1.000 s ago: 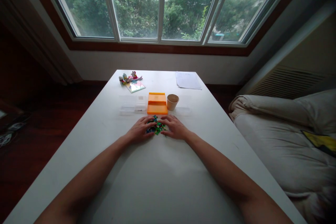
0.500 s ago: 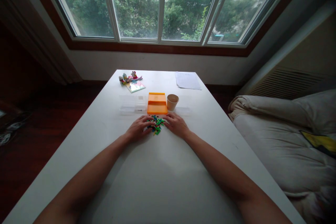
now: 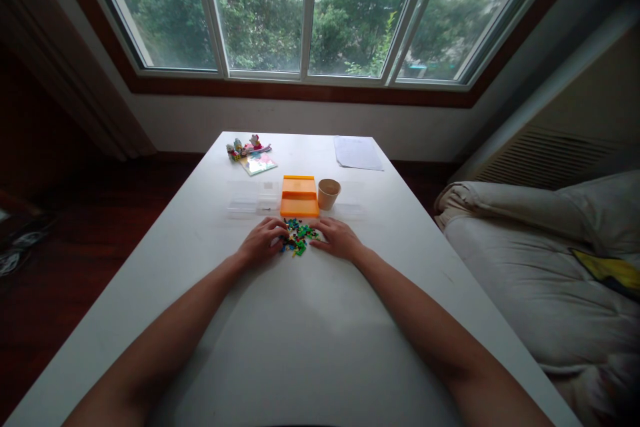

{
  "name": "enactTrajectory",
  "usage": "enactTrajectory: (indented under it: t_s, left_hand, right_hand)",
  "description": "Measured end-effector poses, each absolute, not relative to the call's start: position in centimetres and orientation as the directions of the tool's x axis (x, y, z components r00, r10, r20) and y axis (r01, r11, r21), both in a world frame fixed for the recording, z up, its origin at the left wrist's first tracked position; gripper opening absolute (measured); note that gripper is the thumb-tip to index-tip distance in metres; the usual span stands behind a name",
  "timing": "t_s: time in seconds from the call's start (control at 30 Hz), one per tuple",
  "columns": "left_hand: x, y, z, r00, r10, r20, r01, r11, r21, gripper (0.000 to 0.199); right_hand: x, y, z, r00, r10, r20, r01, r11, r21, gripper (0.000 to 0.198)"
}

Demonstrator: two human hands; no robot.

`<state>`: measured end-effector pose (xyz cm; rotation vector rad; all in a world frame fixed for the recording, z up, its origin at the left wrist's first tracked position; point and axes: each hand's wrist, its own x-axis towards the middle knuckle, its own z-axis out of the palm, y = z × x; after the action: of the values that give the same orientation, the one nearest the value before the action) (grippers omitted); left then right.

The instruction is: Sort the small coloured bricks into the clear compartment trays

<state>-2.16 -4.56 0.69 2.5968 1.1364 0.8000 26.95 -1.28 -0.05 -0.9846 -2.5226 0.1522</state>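
Note:
A loose pile of small building bricks, mostly green with some blue, red, yellow and dark pieces, lies on the white table. My left hand rests at the pile's left edge, its fingers bent and slightly apart at the nearest pieces. On the other side, my right hand has its fingers stretched and spread, with the tips at the right edge of the bricks. I see nothing held in either hand. Just beyond the pile sits an orange tray with a raised divider, and a brown paper cup stands against its right side.
Clear plastic boxes lie left of the tray, with more clear plastic right of the cup. Assembled brick figures and a shiny card are at the back left. Paper sheets lie back right. A sofa flanks the table.
My left hand has drawn slightly left and its fingers are more bent. The right hand's fingers have shifted a little, and more of the pile shows between the hands.

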Motion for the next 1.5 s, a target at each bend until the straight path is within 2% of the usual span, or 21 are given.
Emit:
enactTrajectory:
  t_s: [0.17, 0.33, 0.63, 0.93, 1.13, 1.5]
  left_hand:
    - [-1.9, -4.7, 0.7, 0.549, 0.732, 0.404, 0.636, -0.68, 0.366, 0.02]
    - [-2.0, -4.7, 0.8, 0.515, 0.756, 0.404, 0.657, -0.651, 0.38, 0.021]
    - [-1.5, -4.2, 0.5, 0.483, 0.769, 0.419, 0.691, -0.628, 0.358, 0.024]
    - [-0.5, -3.6, 0.2, 0.621, 0.692, 0.367, 0.63, -0.72, 0.292, 0.039]
    - [-0.7, -4.0, 0.6, 0.627, 0.692, 0.357, 0.612, -0.721, 0.324, 0.043]
    - [-1.2, -4.3, 0.8, 0.59, 0.715, 0.375, 0.621, -0.699, 0.355, 0.038]
  right_hand:
    - [27.0, -0.7, -0.9, -0.531, 0.77, 0.353, 0.746, 0.623, -0.237, 0.033]
    - [27.3, -0.5, -1.0, -0.488, 0.797, 0.356, 0.771, 0.585, -0.252, 0.026]
    - [26.1, -1.3, -0.6, -0.541, 0.715, 0.443, 0.671, 0.684, -0.284, 0.021]
    - [24.8, -2.0, -0.1, -0.658, 0.592, 0.465, 0.512, 0.805, -0.3, 0.029]
    - [24.7, -2.2, 0.2, -0.67, 0.589, 0.452, 0.501, 0.808, -0.309, 0.032]
    - [25.5, -1.9, 0.2, -0.679, 0.593, 0.433, 0.477, 0.805, -0.354, 0.03]
